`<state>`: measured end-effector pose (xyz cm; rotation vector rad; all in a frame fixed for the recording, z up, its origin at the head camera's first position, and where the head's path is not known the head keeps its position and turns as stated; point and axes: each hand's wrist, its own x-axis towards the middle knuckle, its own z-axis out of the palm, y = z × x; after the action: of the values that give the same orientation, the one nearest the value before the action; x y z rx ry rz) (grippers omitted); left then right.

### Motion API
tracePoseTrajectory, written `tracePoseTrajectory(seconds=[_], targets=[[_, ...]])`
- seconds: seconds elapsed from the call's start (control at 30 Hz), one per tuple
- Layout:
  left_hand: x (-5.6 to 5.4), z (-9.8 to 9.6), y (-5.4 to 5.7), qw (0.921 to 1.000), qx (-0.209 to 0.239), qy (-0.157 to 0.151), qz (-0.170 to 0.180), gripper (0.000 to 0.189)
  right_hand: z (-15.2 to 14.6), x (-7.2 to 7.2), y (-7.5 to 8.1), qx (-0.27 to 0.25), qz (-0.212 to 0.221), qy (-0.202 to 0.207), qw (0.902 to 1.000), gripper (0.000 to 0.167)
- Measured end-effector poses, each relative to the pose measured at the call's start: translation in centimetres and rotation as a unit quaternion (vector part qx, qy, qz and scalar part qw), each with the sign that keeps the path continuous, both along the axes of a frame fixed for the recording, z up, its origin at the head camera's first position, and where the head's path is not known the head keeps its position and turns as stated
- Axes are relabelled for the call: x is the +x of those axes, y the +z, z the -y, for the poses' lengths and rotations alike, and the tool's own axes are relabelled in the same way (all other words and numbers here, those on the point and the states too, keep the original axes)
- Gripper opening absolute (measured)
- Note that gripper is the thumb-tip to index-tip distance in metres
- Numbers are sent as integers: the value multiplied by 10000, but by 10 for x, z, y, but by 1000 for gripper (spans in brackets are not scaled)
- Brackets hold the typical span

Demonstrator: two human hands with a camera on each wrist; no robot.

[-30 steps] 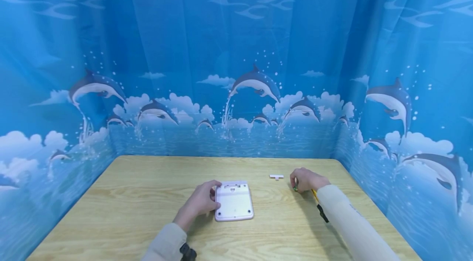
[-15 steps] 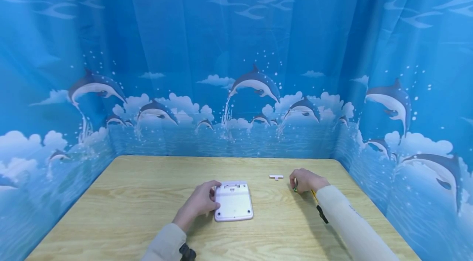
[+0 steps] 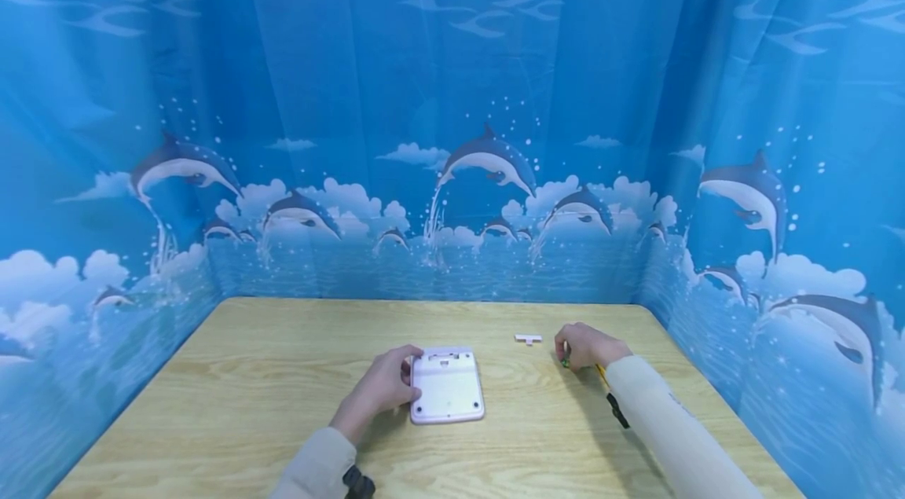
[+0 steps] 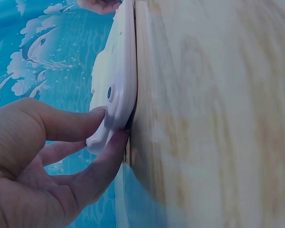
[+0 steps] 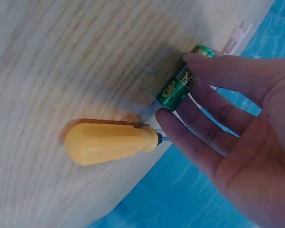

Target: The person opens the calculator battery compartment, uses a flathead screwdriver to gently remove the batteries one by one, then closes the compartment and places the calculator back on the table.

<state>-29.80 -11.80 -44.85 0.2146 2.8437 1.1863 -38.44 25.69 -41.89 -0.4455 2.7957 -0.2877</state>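
A white calculator-shaped device (image 3: 448,393) lies back side up on the wooden table, its battery slot at the far edge uncovered. With thumb and fingers my left hand (image 3: 385,381) grips its left edge; the left wrist view shows the thumb on top beside a dark rubber foot (image 4: 109,91) and a fingertip at the underside. Further right, my right hand (image 3: 588,345) pinches a green GP battery (image 5: 173,91) between thumb and fingers, close over the table. Left of that hand lies a small white T-shaped battery cover (image 3: 528,339).
A screwdriver with a yellow handle (image 5: 109,143) lies on the table (image 3: 297,373) beneath my right wrist, partly hidden by it in the head view. A blue dolphin-print curtain (image 3: 452,169) surrounds the table's back and sides.
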Motion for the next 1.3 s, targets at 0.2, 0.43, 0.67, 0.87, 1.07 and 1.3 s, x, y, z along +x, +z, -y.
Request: tracePoseTrajectory(seconds=[0.2, 0.43, 0.67, 0.87, 1.07, 1.3], targets=[[0, -1, 1, 10000, -36, 40, 24, 68, 0, 2, 1, -4, -53, 33, 10000, 27], [0, -2, 2, 9999, -88, 118, 54, 67, 0, 1, 0, 69, -131, 46, 9999, 27], [0, -2, 1, 9999, -90, 71, 27, 67, -1, 1, 0, 52, -94, 57, 9999, 27], [1, -1, 2, 9999, -92, 58, 33, 67, -1, 1, -1, 24, -76, 39, 10000, 27], [1, -1, 2, 10000, -70, 58, 14, 68, -2, 1, -1, -30, -66, 10, 10000, 27], [1, -1, 2, 9999, -110, 75, 25, 67, -3, 0, -1, -64, 51, -117, 9999, 26]])
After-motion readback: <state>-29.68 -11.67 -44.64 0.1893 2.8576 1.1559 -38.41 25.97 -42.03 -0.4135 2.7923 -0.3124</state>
